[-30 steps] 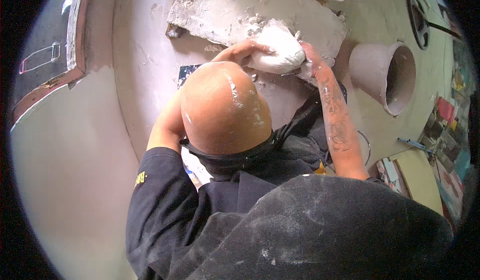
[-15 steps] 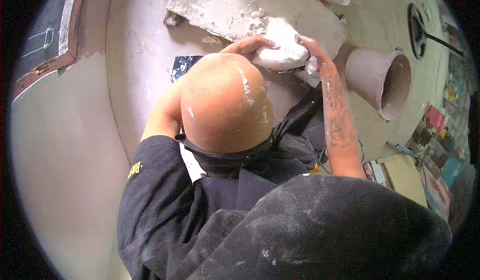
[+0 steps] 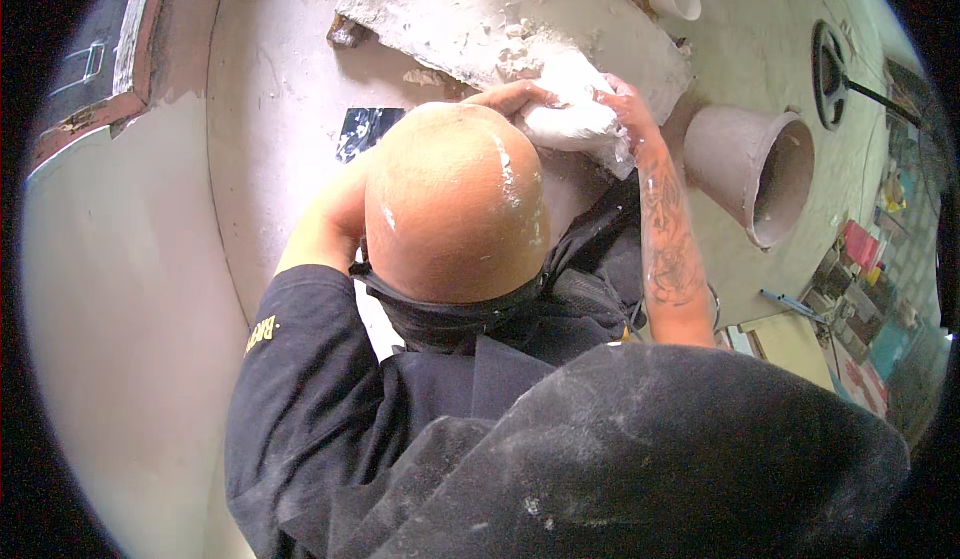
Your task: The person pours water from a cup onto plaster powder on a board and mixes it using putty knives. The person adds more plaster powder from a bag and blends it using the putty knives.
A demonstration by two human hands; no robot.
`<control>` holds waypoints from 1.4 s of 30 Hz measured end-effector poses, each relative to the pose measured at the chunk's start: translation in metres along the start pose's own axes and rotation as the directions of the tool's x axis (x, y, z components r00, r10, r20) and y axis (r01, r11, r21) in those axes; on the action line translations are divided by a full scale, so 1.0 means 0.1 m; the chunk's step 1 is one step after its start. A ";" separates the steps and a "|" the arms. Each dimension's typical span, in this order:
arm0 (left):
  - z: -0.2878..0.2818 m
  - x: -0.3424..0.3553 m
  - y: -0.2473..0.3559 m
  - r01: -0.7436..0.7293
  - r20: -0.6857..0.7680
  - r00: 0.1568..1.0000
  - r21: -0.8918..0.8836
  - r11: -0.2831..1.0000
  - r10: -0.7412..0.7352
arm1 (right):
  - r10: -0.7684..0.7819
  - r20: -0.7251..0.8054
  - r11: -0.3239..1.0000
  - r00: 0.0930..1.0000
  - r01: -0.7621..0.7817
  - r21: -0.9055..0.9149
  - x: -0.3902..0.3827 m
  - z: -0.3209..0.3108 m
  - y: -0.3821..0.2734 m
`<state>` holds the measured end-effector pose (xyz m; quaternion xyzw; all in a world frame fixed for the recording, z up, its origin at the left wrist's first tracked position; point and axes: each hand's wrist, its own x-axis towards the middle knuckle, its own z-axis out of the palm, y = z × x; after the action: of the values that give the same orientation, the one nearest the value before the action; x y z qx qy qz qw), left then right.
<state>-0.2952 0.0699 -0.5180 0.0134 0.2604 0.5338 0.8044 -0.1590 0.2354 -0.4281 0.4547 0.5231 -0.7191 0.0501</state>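
Note:
A soft, white, wet-looking bundle [image 3: 572, 121] rests over the near edge of a plaster-caked slab [image 3: 440, 19]. Whether it is cloth, a bag or a lump of plaster I cannot tell. My left hand [image 3: 515, 95] grips its left side, with the thumb and fingers pressed in. The fingers of my right hand [image 3: 628, 117] curl over its right end and are smeared with white. Part of my left forearm is hidden behind a rounded bare-skinned form [image 3: 455, 204] with white splashes. Crumbly white plaster [image 3: 518, 51] lies on the slab beyond the bundle.
To the right, a plaster-coated bucket [image 3: 735, 164] lies on its side. A small white cup [image 3: 678, 1] and a dark round wheel-like piece on a rod [image 3: 832, 74] are farther off. A dark blue, white-spotted piece [image 3: 365, 131] lies left; mixed clutter [image 3: 865, 279] lies right.
My right hand has curled further over the bundle's right end. The bundle has shifted slightly to the right in my hands. The whole view has moved a little.

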 end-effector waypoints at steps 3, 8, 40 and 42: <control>0.17 0.03 0.13 0.092 -0.066 0.993 -0.034 0.995 -0.094 | -0.017 0.049 0.995 0.999 0.022 -0.094 -0.08 0.01 -0.07; 0.59 -0.16 0.29 -0.262 0.032 0.964 0.275 0.925 0.264 | -0.082 0.056 0.996 0.995 0.081 0.022 -0.10 -0.04 0.05; -1.06 -2.25 1.98 0.150 -0.273 0.222 0.958 0.244 0.936 | -0.418 0.459 0.597 0.784 0.618 -0.512 2.02 3.17 -1.12; -1.09 -2.21 1.97 0.106 -0.219 0.186 0.974 0.203 0.958 | -0.483 0.463 0.643 0.743 0.660 -0.389 2.07 3.12 -1.00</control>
<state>-0.5758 -0.0649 -0.4633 0.2382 0.8360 0.4787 0.1231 -0.5216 0.1147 -0.4918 0.1089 0.8026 -0.5861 0.0237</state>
